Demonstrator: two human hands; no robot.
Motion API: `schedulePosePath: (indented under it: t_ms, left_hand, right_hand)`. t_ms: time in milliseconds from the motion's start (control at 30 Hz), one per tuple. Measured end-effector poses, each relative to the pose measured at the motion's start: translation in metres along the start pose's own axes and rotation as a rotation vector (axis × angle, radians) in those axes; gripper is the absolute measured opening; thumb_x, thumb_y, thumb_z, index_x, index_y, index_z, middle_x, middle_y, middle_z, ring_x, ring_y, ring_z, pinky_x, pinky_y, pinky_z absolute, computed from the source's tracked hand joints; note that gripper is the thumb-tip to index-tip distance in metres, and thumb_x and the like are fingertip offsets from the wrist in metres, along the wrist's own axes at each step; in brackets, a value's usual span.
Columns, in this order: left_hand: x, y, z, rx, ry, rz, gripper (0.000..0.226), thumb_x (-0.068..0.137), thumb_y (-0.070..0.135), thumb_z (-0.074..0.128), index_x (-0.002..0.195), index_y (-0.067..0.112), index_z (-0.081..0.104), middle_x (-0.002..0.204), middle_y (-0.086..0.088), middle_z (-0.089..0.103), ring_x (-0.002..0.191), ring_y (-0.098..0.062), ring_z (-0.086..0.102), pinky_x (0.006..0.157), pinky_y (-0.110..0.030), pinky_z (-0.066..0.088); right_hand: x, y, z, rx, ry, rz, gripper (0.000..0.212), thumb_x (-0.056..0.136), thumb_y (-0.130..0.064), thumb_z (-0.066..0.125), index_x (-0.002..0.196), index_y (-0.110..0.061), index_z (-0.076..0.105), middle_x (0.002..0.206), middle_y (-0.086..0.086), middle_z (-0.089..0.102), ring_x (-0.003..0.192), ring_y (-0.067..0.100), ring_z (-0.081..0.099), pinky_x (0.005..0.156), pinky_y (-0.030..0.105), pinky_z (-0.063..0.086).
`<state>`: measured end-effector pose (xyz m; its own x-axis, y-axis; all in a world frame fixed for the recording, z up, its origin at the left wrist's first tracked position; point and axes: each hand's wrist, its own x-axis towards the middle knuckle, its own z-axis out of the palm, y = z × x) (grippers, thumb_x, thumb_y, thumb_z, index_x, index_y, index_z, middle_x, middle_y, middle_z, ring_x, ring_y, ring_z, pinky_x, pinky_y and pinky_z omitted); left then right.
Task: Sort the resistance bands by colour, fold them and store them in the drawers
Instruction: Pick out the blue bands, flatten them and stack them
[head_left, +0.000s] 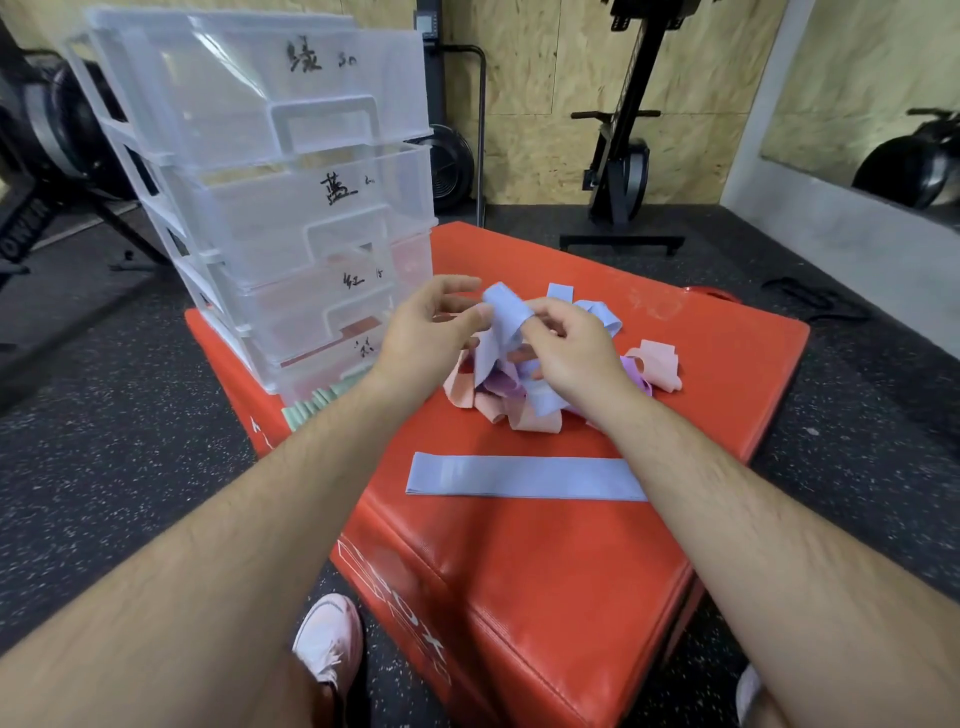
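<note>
A light blue resistance band (500, 325) hangs lifted above a mixed pile of pink, purple and blue bands (524, 397) on the red padded box (545, 561). My left hand (428, 332) pinches the band's upper left edge with thumb and fingers. My right hand (569, 345) grips it from the right, fingers curled into its loop. A flat light blue band stack (524, 477) lies nearer to me on the box. The clear plastic drawer unit (291, 208) stands at the box's far left, its drawers labelled in black. Green folded bands (317, 400) show in the lowest drawer.
Black gym machines (621, 171) stand on the dark speckled floor behind the box. A mirror panel (857, 119) leans along the right wall. My pink shoe (330, 639) is beside the box's near left corner.
</note>
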<state>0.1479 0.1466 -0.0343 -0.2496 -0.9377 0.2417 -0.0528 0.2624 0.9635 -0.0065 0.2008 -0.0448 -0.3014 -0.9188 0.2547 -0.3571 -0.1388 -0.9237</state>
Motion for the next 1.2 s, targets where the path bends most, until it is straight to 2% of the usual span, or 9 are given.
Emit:
schedulePosePath:
  t_ms: [133,267,367,500,667,833,967,1067,1200]
  left_hand:
    - [-0.002,-0.001,0.002,0.037,0.027,-0.029,0.019,0.081,0.03,0.075,0.097,0.025,0.066,0.089,0.002,0.069,0.085,-0.021,0.071,0.087,-0.046,0.058]
    - [-0.004,0.004,0.007,0.073,0.043,0.051,0.008,0.087,0.023,0.072,0.092,0.021,0.066,0.087,0.0,0.068,0.076,-0.015,0.066,0.074,-0.044,0.06]
    - [-0.008,0.015,0.013,0.039,0.049,0.129,0.004,0.092,0.02,0.068,0.095,0.019,0.067,0.095,-0.008,0.07,0.081,-0.016,0.065,0.067,-0.033,0.055]
    - [-0.014,0.022,0.02,-0.008,-0.052,0.152,0.018,0.094,0.025,0.067,0.111,0.018,0.067,0.106,0.004,0.07,0.093,-0.007,0.065,0.074,-0.021,0.056]
    - [-0.017,0.017,0.023,-0.004,-0.095,0.123,0.024,0.089,0.024,0.073,0.111,0.022,0.064,0.105,-0.001,0.072,0.094,-0.014,0.07,0.08,-0.029,0.057]
    - [-0.01,0.012,0.012,0.047,0.036,0.126,0.011,0.095,0.017,0.059,0.1,0.013,0.068,0.089,-0.009,0.07,0.074,-0.013,0.06,0.066,-0.033,0.048]
    - [-0.011,0.015,0.007,0.059,0.012,0.103,0.039,0.096,0.034,0.058,0.094,-0.005,0.058,0.077,-0.011,0.052,0.067,-0.018,0.048,0.059,-0.037,0.042]
    - [-0.013,0.015,0.003,0.091,-0.01,0.118,0.045,0.097,0.038,0.058,0.088,-0.006,0.059,0.073,-0.008,0.051,0.066,-0.015,0.049,0.061,-0.035,0.043]
    - [-0.015,0.015,-0.003,0.054,-0.008,0.115,0.018,0.094,0.03,0.066,0.097,0.012,0.07,0.086,-0.001,0.07,0.076,-0.008,0.06,0.068,-0.024,0.049]
  right_hand:
    - [0.006,-0.018,-0.013,0.282,0.142,0.062,0.02,0.1,-0.011,0.048,0.109,-0.013,0.066,0.098,0.01,0.072,0.08,0.022,0.077,0.056,0.027,0.053]
    - [0.008,-0.039,-0.029,0.487,0.183,-0.021,0.018,0.1,-0.009,0.049,0.109,-0.01,0.065,0.094,0.012,0.074,0.085,0.027,0.076,0.057,0.026,0.052]
    - [0.004,-0.042,-0.035,0.446,0.122,-0.051,0.017,0.1,-0.012,0.052,0.108,-0.012,0.066,0.096,0.012,0.075,0.086,0.029,0.076,0.062,0.031,0.05]
    - [-0.003,-0.037,-0.032,0.355,0.032,-0.037,0.021,0.099,-0.009,0.052,0.113,-0.011,0.068,0.102,0.008,0.076,0.085,0.027,0.077,0.062,0.031,0.05]
    - [-0.012,-0.031,-0.033,0.219,-0.206,-0.043,0.041,0.091,0.004,0.051,0.12,-0.019,0.071,0.114,-0.002,0.075,0.1,0.017,0.073,0.071,0.029,0.054]
    - [-0.011,-0.023,-0.032,0.161,-0.029,-0.053,0.039,0.089,0.002,0.055,0.11,-0.027,0.07,0.113,-0.006,0.071,0.084,0.012,0.067,0.062,0.03,0.052]
    - [-0.006,-0.014,-0.026,0.086,-0.058,-0.075,0.036,0.087,-0.023,0.072,0.117,-0.04,0.062,0.12,-0.008,0.065,0.09,0.019,0.063,0.066,0.03,0.052]
    - [-0.003,-0.014,-0.015,0.098,-0.085,-0.104,0.03,0.091,-0.026,0.071,0.12,-0.029,0.064,0.11,-0.007,0.071,0.095,0.014,0.067,0.071,0.022,0.049]
    - [-0.003,-0.016,-0.008,0.048,-0.049,-0.149,0.01,0.095,-0.017,0.067,0.104,-0.014,0.072,0.094,0.0,0.073,0.085,0.003,0.063,0.077,0.02,0.052]
